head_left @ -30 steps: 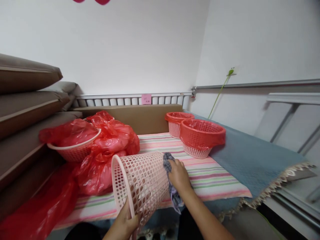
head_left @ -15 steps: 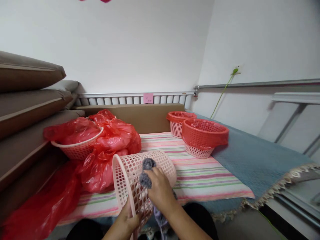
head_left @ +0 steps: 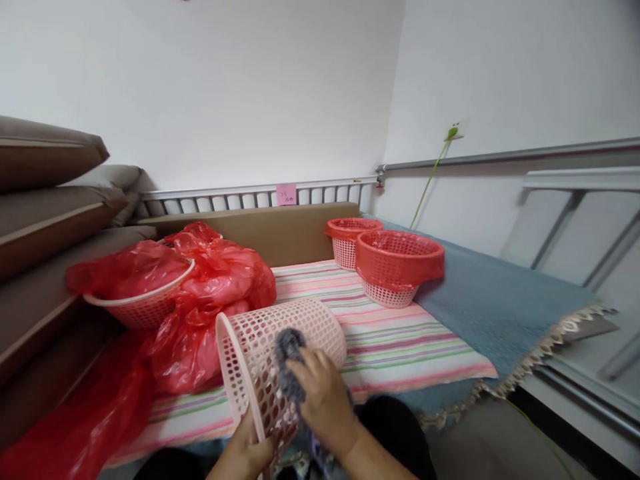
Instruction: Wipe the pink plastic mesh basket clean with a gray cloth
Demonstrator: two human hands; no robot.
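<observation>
A pale pink plastic basket (head_left: 310, 320) with a mesh of holes lies on its side in front of me, its open end facing left. My left hand (head_left: 250, 448) grips the rim near the bottom, thumb on the outside. A fuzzy grey cloth (head_left: 290, 360) is bunched in my right hand (head_left: 323, 393), which presses it against the basket's side wall. Part of the cloth hangs down below my right hand, partly hidden by the wrist.
Two baskets lined with red bags, a nearer one (head_left: 400, 263) and a farther one (head_left: 344, 250), stand at right on the striped cloth (head_left: 415, 347). At left are a bag-filled basket (head_left: 135, 307), crumpled red bags (head_left: 225, 273) and stacked cushions (head_left: 50, 207).
My right hand and the grey cloth have slid slightly down along the basket's side. My left hand keeps its hold on the rim. The view has shifted a little.
</observation>
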